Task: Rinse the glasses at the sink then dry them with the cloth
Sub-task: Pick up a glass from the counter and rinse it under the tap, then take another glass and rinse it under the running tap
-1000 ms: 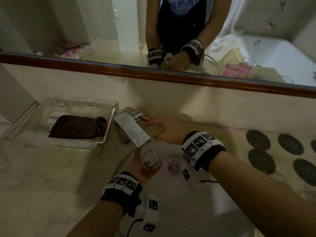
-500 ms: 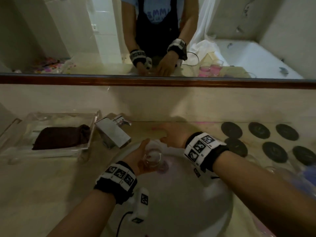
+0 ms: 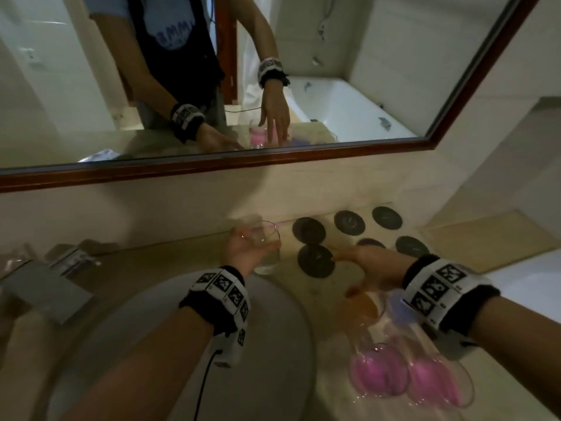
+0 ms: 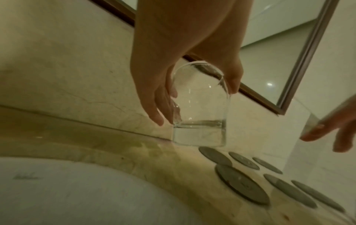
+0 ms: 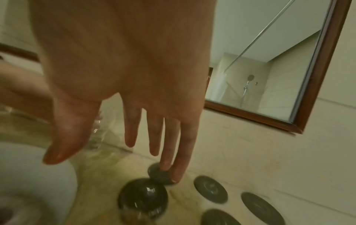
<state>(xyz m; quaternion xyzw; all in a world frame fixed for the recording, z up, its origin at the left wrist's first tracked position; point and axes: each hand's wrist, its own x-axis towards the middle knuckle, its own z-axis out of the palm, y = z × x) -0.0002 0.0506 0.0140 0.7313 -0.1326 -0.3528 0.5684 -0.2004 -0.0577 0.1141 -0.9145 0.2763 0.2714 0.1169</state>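
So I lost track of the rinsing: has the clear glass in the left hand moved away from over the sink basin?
Yes. The clear glass, held by the left hand, has gone from above the sink basin rightward to the counter, beside the dark coasters.

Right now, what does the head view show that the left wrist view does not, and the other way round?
Only the head view shows the pink-tinted glasses at the near right, the tap at the left and both marker wristbands. Only the left wrist view shows water drops inside the clear glass and its thick base. Both show the left hand gripping that glass, the open right hand, the dark coasters and the sink.
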